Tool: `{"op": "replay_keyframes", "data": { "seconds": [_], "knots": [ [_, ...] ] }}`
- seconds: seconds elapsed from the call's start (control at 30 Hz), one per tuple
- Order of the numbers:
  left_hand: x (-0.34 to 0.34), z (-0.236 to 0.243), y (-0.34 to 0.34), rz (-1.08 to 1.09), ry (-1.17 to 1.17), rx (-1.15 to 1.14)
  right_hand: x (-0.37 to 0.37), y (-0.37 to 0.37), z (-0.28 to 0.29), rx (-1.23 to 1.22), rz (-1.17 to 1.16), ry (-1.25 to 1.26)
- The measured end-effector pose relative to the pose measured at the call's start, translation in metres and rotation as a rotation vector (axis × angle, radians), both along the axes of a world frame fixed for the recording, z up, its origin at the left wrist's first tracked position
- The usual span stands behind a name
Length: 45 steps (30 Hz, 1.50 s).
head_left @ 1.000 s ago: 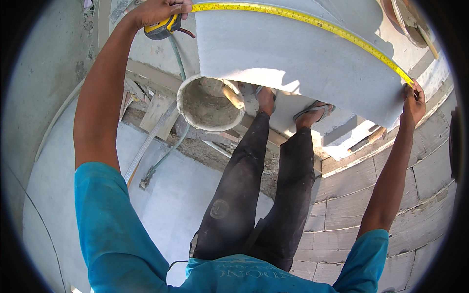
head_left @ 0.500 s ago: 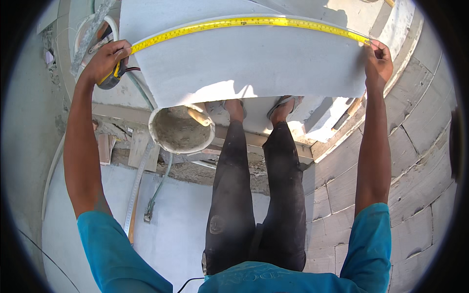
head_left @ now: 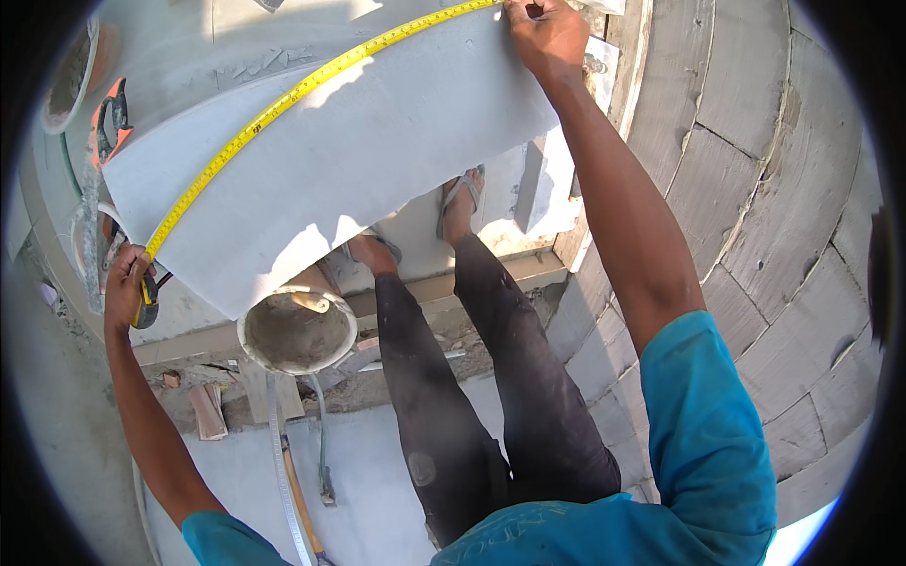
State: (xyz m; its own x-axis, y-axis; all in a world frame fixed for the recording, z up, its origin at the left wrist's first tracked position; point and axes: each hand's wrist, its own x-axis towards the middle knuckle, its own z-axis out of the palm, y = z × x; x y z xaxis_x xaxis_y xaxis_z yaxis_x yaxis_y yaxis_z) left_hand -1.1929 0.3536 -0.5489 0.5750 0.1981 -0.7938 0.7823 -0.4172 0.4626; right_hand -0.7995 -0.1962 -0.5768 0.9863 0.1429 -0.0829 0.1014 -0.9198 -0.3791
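A yellow tape measure (head_left: 257, 124) is drawn out in a curve over a large pale grey slab (head_left: 377, 141). My left hand (head_left: 125, 281) is closed around its black and yellow case at the slab's left end. At the far right corner, my right hand (head_left: 552, 40) pinches the end of the blade, close to the top edge of the picture. The fingertips there partly hide the tape's tip. Between the hands the blade runs slantwise, lower at the left and higher at the right.
Below the slab stands a bucket (head_left: 247, 341) of grey mortar with a wooden-handled tool (head_left: 310, 302) in it. A handsaw with an orange and black handle (head_left: 113, 123) lies at the left. Another bucket (head_left: 64, 121) stands beyond it. A block wall (head_left: 746, 198) rises at the right.
The view has turned, so slab and tape now slant up to the right. My left hand appears lower and my right hand higher, both still holding the tape. The saw's handle has come into view.
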Motion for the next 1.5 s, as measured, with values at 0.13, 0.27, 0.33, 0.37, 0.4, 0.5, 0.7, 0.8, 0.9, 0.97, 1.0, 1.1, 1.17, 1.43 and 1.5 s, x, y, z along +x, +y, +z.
{"op": "replay_keyframes", "data": {
  "seconds": [0.13, 0.27, 0.33, 0.37, 0.4, 0.5, 0.7, 0.8, 0.9, 0.97, 1.0, 1.1, 1.17, 1.43, 1.5],
  "knots": [
    [-0.002, 0.005, -0.008, 0.038, 0.057, -0.097, -0.009, -0.002, 0.011, 0.012, 0.020, -0.003],
    [-0.045, 0.005, -0.053, 0.077, 0.103, -0.132, -0.069, -0.060, 0.014, 0.047, 0.117, -0.046],
    [-0.064, 0.017, -0.093, 0.068, 0.222, -0.181, -0.113, -0.101, 0.022, 0.068, 0.087, 0.046],
    [-0.072, 0.028, -0.114, 0.048, 0.288, -0.243, -0.138, -0.121, 0.024, 0.101, 0.051, 0.107],
    [-0.107, 0.024, -0.123, -0.005, 0.235, -0.283, -0.160, -0.142, 0.027, -0.009, 0.045, 0.217],
    [-0.149, 0.053, -0.170, -0.006, 0.450, -0.324, -0.207, -0.193, 0.043, 0.004, 0.007, 0.341],
    [-0.123, 0.137, -0.219, -0.185, 0.471, -0.261, -0.183, -0.136, 0.091, 0.388, 0.277, 0.145],
    [-0.063, 0.161, -0.250, -0.026, 0.332, -0.266, -0.190, -0.063, 0.122, 0.499, 0.609, 0.211],
    [0.012, 0.173, -0.265, -0.049, 0.268, -0.286, -0.218, 0.020, 0.139, 0.646, 0.827, 0.262],
    [0.010, 0.136, -0.272, 0.033, 0.001, -0.123, -0.229, 0.074, 0.145, 0.698, 0.945, 0.259],
    [0.020, 0.124, -0.270, 0.060, -0.087, -0.072, -0.229, 0.100, 0.146, 0.711, 0.978, 0.250],
    [0.090, 0.143, -0.205, 0.194, -0.136, 0.032, -0.198, 0.151, 0.146, 0.703, 0.942, 0.256],
    [0.092, 0.106, -0.157, 0.346, -0.287, 0.304, -0.177, 0.177, 0.134, 0.698, 0.828, 0.299],
    [0.101, -0.036, -0.041, 0.001, -0.385, 0.736, -0.097, 0.378, 0.037, 0.362, 1.143, 0.106],
    [0.103, -0.024, -0.058, 0.161, -0.604, 0.764, -0.088, 0.431, -0.009, 0.339, 1.339, 0.036]
  ]
}}
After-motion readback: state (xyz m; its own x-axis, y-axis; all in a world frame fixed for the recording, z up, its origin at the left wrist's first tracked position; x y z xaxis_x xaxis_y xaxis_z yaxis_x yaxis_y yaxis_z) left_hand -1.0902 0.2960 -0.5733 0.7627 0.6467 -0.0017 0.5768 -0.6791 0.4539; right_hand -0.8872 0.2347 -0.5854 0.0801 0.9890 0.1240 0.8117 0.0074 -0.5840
